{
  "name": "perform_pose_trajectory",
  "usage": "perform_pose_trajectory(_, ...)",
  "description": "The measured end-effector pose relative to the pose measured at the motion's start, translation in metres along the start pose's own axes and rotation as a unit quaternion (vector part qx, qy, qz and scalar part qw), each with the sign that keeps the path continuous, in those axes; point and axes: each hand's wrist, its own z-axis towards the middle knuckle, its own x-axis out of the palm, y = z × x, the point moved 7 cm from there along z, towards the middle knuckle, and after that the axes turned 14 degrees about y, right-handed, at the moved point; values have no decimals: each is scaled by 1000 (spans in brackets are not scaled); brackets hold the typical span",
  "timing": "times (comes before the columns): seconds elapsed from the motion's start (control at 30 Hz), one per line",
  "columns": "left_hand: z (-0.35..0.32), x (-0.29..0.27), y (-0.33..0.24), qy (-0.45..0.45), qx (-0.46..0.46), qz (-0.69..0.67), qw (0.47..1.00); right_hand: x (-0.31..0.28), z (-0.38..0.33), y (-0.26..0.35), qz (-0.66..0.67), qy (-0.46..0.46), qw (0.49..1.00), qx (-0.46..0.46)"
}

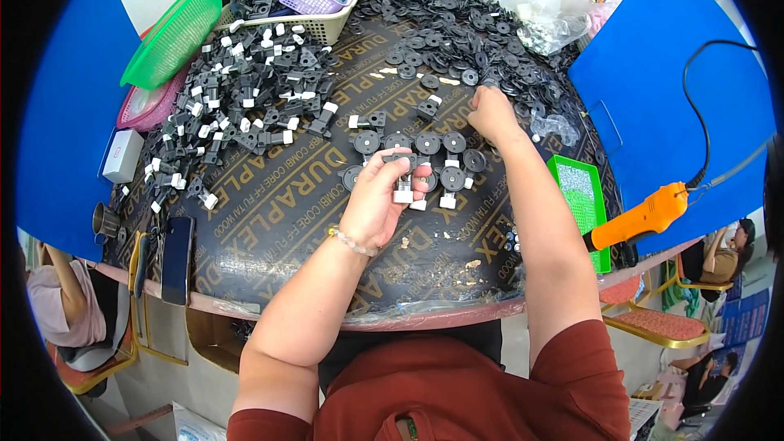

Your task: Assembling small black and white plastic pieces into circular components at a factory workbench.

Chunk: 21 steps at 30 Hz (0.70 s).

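The left hand [371, 206] has its fingers closed around a black-and-white plastic fitting [403, 183] above disc-topped pieces [427, 144] on the tabletop [282, 237], while the right hand's [495, 118] bunched fingers meet black discs [457, 33], their grip hidden.

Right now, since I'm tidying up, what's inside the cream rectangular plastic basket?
Dark plastic parts show at its left, and a small lavender plastic basket sits at its right; anything beneath them is covered.

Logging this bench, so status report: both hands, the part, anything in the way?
Left hand holding black-and-white part. Right hand at near edge of black disc pile, grip unclear. Disc-topped parts crowded just beyond left hand.
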Motion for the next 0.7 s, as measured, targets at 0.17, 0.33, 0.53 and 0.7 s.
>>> perform_pose_trajectory(0.17,-1,4,-2,29,9,-59,998,-40,-62,37,250,-54,966,-45)
perform_pose_trajectory(0.33,-6,13,0,56,-14,-50,997,-46,-148,86,387,-45,906,-167)
perform_pose_trajectory(0.53,-4,23,7,95,-21,-67,993,-26,-176,78,382,-169,885,-207)
perform_pose_trajectory(0.7,-3,22,14,111,-35,-76,990,-21,-182,91,302,-139,907,-258)
